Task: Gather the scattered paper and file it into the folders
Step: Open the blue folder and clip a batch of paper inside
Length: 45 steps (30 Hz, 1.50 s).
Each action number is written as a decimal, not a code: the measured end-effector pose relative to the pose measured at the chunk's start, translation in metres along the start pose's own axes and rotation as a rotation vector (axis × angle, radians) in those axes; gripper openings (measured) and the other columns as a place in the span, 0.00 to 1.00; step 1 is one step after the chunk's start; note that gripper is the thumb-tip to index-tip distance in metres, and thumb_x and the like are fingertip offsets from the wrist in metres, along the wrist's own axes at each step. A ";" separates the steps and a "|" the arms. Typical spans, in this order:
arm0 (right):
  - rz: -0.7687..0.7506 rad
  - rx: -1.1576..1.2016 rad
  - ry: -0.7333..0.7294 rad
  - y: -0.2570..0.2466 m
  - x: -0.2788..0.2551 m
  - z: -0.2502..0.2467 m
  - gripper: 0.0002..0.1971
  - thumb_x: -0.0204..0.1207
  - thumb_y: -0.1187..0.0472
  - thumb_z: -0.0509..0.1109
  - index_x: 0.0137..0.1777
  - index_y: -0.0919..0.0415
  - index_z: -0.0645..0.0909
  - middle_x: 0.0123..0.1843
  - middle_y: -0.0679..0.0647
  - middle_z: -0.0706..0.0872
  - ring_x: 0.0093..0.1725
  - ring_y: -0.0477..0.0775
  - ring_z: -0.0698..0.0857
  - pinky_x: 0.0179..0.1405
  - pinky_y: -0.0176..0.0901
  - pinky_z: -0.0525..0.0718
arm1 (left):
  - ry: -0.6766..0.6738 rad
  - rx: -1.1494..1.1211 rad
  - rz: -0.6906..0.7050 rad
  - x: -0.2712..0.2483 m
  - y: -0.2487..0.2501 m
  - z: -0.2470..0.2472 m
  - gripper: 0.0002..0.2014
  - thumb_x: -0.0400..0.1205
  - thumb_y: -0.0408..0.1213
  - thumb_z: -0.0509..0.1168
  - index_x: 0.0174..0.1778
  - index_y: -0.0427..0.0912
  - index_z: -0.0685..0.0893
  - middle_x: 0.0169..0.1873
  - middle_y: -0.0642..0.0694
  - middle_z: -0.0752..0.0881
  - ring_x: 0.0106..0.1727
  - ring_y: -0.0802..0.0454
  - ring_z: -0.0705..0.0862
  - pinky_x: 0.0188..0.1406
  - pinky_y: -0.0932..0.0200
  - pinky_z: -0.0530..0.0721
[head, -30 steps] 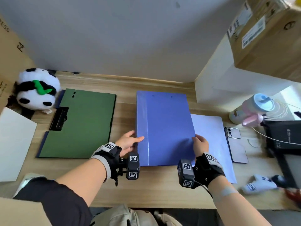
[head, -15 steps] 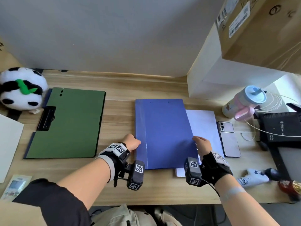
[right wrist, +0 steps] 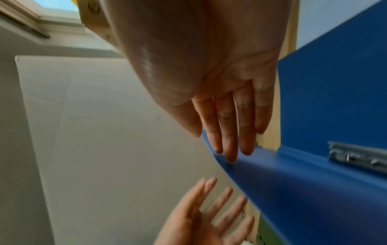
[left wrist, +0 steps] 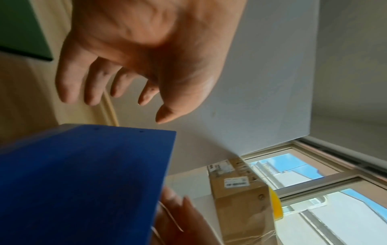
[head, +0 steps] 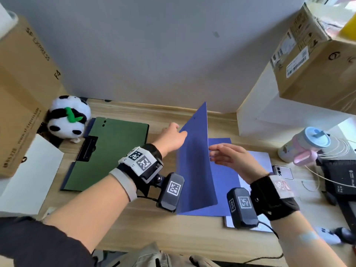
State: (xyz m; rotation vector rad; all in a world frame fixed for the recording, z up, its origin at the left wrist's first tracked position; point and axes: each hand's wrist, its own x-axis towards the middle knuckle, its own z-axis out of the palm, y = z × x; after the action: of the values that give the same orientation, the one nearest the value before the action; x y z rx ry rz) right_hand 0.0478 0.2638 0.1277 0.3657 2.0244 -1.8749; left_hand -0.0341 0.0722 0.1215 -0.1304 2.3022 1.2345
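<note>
The blue folder lies at the desk's middle with its front cover raised nearly upright. Straight fingers of my right hand touch the cover's free edge from the inner side, as the right wrist view shows on the folder under my right hand. A metal clip sits on the inner back panel. My left hand hovers open at the cover's outer face; the left wrist view shows this left hand just above the folder, holding nothing. White paper lies partly under the folder. A green folder lies to the left, shut.
A second white sheet lies at the left edge by a cardboard box and a panda plush. A phone, a bottle and a black device crowd the right. Another box sits high right.
The blue folder's cover has swung up from flat to nearly upright. My right hand rose with its edge, and my left hand left the spine and moved up beside the cover.
</note>
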 end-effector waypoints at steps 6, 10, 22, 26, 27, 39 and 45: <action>0.000 -0.131 -0.248 -0.019 0.024 0.079 0.15 0.85 0.57 0.54 0.57 0.53 0.84 0.55 0.53 0.89 0.52 0.50 0.87 0.61 0.42 0.80 | -0.024 0.018 -0.018 -0.026 0.003 -0.057 0.32 0.85 0.47 0.54 0.84 0.49 0.48 0.75 0.43 0.69 0.71 0.44 0.73 0.63 0.40 0.82; 0.092 -0.157 -0.351 -0.005 0.040 0.115 0.14 0.84 0.57 0.55 0.58 0.51 0.83 0.59 0.50 0.87 0.57 0.50 0.85 0.65 0.43 0.78 | -0.014 0.075 -0.057 -0.022 -0.030 -0.079 0.29 0.85 0.36 0.52 0.83 0.50 0.52 0.44 0.46 0.75 0.44 0.48 0.74 0.48 0.49 0.82; 0.544 -0.281 0.198 0.093 0.082 0.076 0.12 0.79 0.65 0.63 0.32 0.59 0.73 0.42 0.60 0.78 0.38 0.55 0.76 0.36 0.41 0.72 | 0.101 0.086 -0.262 0.018 -0.144 -0.086 0.30 0.80 0.26 0.55 0.80 0.45 0.61 0.78 0.39 0.66 0.47 0.39 0.80 0.30 0.62 0.72; 0.581 -0.439 0.178 0.115 0.085 0.078 0.10 0.75 0.55 0.70 0.36 0.58 0.79 0.38 0.57 0.78 0.37 0.56 0.76 0.33 0.39 0.72 | 0.148 0.076 -0.317 0.026 -0.164 -0.078 0.33 0.79 0.26 0.53 0.81 0.51 0.58 0.74 0.34 0.66 0.32 0.43 0.77 0.22 0.61 0.71; 0.570 -0.452 0.183 0.119 0.086 0.080 0.11 0.74 0.53 0.72 0.36 0.58 0.81 0.32 0.55 0.77 0.32 0.53 0.74 0.28 0.38 0.69 | 0.162 0.074 -0.317 0.029 -0.168 -0.076 0.34 0.79 0.26 0.53 0.81 0.53 0.57 0.73 0.34 0.66 0.28 0.45 0.75 0.21 0.61 0.70; 0.469 -0.679 0.296 0.147 0.099 0.089 0.20 0.63 0.49 0.80 0.38 0.60 0.73 0.35 0.52 0.76 0.39 0.55 0.75 0.25 0.36 0.67 | 0.235 0.063 -0.272 0.046 -0.199 -0.067 0.33 0.77 0.22 0.54 0.78 0.52 0.67 0.68 0.38 0.62 0.29 0.43 0.73 0.40 0.56 0.81; 0.508 -0.701 0.267 0.148 0.103 0.085 0.21 0.64 0.47 0.79 0.38 0.58 0.71 0.41 0.54 0.76 0.38 0.55 0.74 0.25 0.36 0.64 | 0.255 0.028 -0.265 0.048 -0.205 -0.067 0.36 0.77 0.20 0.53 0.79 0.56 0.65 0.65 0.38 0.65 0.33 0.40 0.74 0.40 0.53 0.84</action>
State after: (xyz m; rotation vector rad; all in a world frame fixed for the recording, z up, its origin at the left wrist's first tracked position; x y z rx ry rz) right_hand 0.0247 0.1871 -0.0546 0.8519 2.3106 -0.7886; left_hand -0.0366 -0.0927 -0.0248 -0.5933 2.4165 1.1015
